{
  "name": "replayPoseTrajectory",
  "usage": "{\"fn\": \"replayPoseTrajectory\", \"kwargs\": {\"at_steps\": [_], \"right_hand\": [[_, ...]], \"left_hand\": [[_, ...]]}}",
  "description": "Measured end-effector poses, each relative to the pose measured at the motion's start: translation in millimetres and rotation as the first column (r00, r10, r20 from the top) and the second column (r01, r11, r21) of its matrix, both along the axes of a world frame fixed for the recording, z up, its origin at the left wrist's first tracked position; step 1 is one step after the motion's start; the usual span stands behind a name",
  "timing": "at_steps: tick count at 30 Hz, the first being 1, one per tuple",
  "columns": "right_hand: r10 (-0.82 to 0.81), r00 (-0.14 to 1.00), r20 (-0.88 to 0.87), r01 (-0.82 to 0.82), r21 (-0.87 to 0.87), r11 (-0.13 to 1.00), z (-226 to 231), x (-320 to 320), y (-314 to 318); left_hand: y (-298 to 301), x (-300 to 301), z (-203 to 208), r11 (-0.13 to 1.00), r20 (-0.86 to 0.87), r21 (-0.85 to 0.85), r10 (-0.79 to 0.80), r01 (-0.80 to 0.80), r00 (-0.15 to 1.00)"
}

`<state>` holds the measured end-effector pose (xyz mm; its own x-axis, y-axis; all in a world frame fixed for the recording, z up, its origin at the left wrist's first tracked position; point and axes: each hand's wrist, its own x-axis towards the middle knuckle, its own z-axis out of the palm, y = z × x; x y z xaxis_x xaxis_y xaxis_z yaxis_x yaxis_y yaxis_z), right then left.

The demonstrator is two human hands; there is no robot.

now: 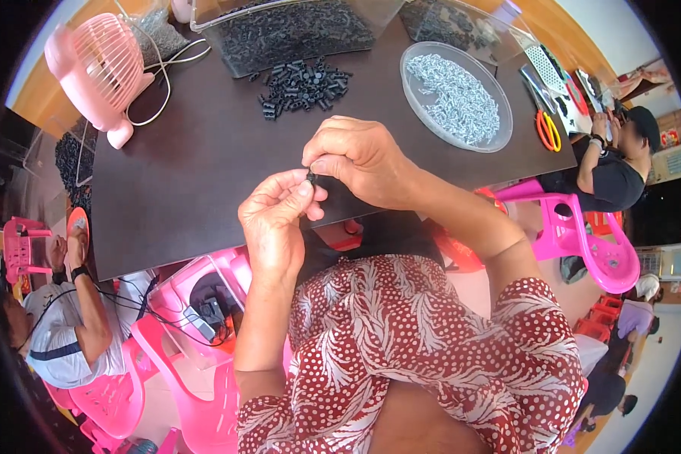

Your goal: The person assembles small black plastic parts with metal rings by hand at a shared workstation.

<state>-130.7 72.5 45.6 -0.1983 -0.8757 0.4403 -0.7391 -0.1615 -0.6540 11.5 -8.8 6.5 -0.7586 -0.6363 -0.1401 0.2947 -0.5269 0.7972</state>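
My left hand [274, 219] and my right hand [359, 159] meet over the near edge of the dark table [189, 166]. Between their fingertips they pinch one small black plastic part [312, 178]. Both hands grip it, the left from below, the right from above. A loose pile of the same black parts [303, 85] lies on the table just beyond my hands. A round clear dish of small silvery metal pieces [455, 97] sits to the right of that pile.
A pink desk fan [98, 72] with a white cable stands at the table's far left. Clear trays of black parts [295, 30] line the far edge. Orange-handled scissors [548, 130] lie at the right. Pink plastic chairs [583, 234] and other seated people surround the table.
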Motion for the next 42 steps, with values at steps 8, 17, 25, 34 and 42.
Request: {"fn": "replayPoseTrajectory", "kwargs": {"at_steps": [8,17,25,34,42], "right_hand": [[0.01,1.0,0.004,-0.01,-0.039,0.999,-3,-2,-3],[0.032,0.998,0.053,-0.031,-0.017,0.999,-3,0,1],[0.027,0.979,0.201,-0.01,-0.082,0.997,-6,9,7],[-0.049,0.994,0.101,0.053,-0.045,0.998,6,21,10],[-0.043,0.978,-0.204,0.002,-0.196,0.981,-10,18,6]], "left_hand": [[-7,-1,-5,0.96,-0.078,0.227,-0.151,0.165,0.985],[-5,-1,-6,0.946,-0.082,0.277,-0.152,0.169,0.985],[0,-5,0,0.959,-0.108,0.264,-0.077,0.103,0.991],[3,-4,4,0.96,-0.102,0.281,0.047,-0.017,0.994],[7,-2,14,0.988,-0.114,0.154,0.02,-0.002,0.993]]}}
